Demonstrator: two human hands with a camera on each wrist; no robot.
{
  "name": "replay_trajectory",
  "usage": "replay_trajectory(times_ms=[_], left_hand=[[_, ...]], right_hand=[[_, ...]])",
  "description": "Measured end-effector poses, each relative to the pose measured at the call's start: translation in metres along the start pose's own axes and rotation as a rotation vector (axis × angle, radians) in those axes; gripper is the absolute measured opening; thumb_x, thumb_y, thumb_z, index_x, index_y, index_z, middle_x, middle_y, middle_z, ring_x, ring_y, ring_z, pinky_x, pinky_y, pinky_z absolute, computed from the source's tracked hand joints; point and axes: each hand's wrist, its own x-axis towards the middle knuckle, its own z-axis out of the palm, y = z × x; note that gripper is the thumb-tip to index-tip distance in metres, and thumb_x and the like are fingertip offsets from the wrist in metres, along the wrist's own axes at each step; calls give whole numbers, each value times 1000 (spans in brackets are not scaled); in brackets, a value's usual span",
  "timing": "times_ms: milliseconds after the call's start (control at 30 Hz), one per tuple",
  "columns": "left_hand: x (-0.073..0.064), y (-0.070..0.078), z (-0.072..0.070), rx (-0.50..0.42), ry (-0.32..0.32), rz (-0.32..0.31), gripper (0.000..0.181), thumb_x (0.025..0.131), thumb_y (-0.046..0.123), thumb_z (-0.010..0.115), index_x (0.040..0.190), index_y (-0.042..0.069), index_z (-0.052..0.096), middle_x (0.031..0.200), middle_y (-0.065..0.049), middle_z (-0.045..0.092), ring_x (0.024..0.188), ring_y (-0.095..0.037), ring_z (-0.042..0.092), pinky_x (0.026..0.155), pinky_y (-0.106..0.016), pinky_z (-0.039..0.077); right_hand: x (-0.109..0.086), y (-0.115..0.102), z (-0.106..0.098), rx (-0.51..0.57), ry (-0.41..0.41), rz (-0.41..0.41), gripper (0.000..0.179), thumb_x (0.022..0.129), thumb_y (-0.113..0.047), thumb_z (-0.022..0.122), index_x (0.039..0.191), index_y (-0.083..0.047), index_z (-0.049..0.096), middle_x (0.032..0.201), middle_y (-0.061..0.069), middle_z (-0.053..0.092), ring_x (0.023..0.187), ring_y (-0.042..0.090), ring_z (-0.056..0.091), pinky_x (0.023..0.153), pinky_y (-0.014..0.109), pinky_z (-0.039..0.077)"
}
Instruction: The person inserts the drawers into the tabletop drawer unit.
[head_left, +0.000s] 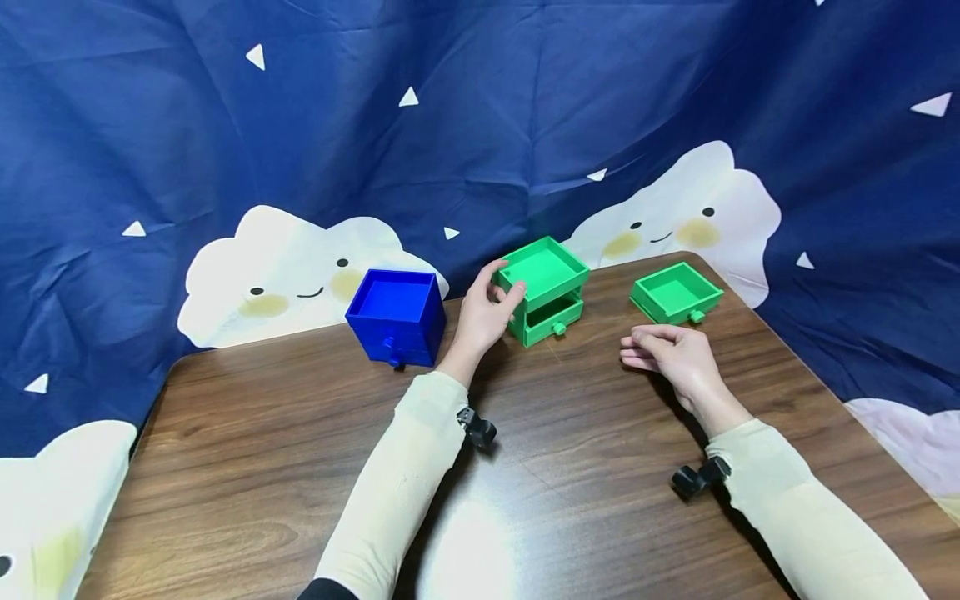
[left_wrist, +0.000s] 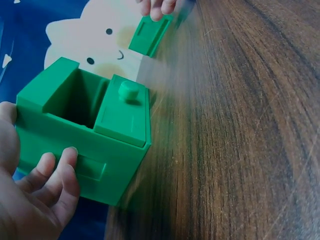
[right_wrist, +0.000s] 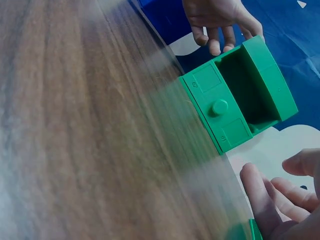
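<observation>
A green drawer box stands upright near the table's back edge, its knobbed lower drawer in place below an open slot. My left hand rests against its left side, with fingers bent near the side wall and one digit at the top edge. To the right lies a loose green drawer with a round knob, flat on the wood. Just in front of that drawer, my right hand hovers with loosely bent fingers, thumb and fingers apart, holding nothing.
Left of the green box stands a blue drawer box with a knob on its front. The brown wooden table reaches a blue curtain with clouds and triangles behind it. Small black cameras sit at both wrists.
</observation>
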Motion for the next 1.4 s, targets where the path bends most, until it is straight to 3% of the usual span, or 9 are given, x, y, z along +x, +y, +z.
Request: replay_trajectory(times_ms=[500, 633, 767, 867, 1000, 1400], left_hand=[[1, -2, -2, 10, -2, 8, 54, 105, 31, 70, 156, 18, 55, 82, 1, 57, 83, -50, 73, 61, -23, 47], [1, -1, -2, 10, -7, 5, 54, 106, 32, 70, 156, 19, 54, 83, 1, 56, 83, -49, 73, 61, -23, 47], [1, -1, -2, 3, -7, -2, 54, 105, 32, 70, 156, 19, 54, 83, 2, 55, 85, -51, 73, 61, -23, 47], [1, -1, -1, 5, -2, -3, 54, 105, 31, 70, 156, 19, 55, 83, 2, 55, 85, -51, 73, 61, -22, 47], [1, -2, 0, 13, -1, 1, 54, 105, 32, 70, 156, 19, 55, 83, 2, 55, 84, -51, 73, 61, -22, 47], [0, -2, 0, 8, 2, 1, 54, 105, 31, 70, 156, 19, 55, 83, 1, 56, 84, -50, 73, 60, -23, 48]], right_hand=[[0, -2, -16, -18, 35, -57, 39, 108, -5, 61, 135, 20, 52, 87, -4, 82, 79, 9, 81, 77, 28, 66], [0, -2, -21, 19, 46, -71, 12, 107, -3, 62, 115, 3, 68, 86, -3, 82, 77, 10, 81, 75, 27, 66], [0, -1, -27, 36, 60, -80, 18, 106, -1, 62, 99, -13, 73, 85, -3, 82, 76, 11, 81, 74, 27, 66], [1, -1, -29, -18, 84, -71, 13, 107, -3, 61, 115, 3, 69, 84, -7, 81, 75, 8, 80, 74, 25, 66], [3, -1, -34, -95, 121, -55, 41, 108, -5, 60, 137, 22, 50, 83, -11, 79, 74, 5, 79, 73, 24, 65], [4, -3, -46, -114, 165, -93, 36, 106, -1, 59, 133, 22, 52, 78, -13, 77, 69, 4, 77, 69, 22, 65]])
